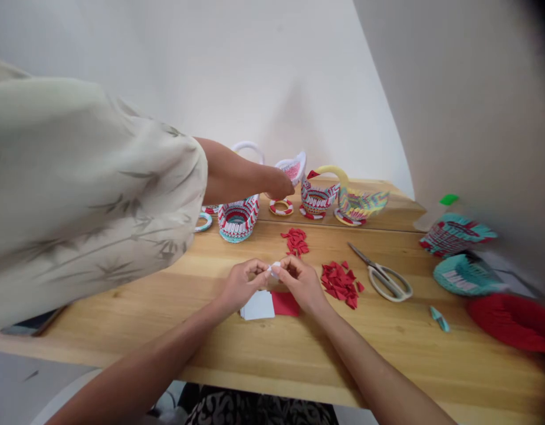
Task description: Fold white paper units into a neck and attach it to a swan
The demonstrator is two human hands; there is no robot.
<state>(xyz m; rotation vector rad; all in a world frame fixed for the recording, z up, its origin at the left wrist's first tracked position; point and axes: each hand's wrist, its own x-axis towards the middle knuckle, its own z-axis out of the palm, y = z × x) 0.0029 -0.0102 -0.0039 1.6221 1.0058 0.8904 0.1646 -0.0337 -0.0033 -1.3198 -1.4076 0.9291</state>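
My left hand (237,286) and right hand (304,284) pinch a white paper piece (275,269), its shape obscured by fingers. Red paper (285,304) is partly hidden.

Bare hands (243,283) (302,283) close together, thumbs (284,276) and fingers (295,262) pinched, forearms (184,336) (350,348) angled inward

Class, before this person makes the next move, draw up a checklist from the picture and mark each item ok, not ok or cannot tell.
1. White paper piece held: ok, between the left hand and right hand.
2. Its folds neat: cannot tell, fingers partly cover it.
3. Paper nearby: ok, white sheets and red paper lie close to the hands.
4. Scissors apart from the hands: ok, they lie off to the right.
5. Table free of other arms: not ok, a co-worker's hand reaches over its far side.
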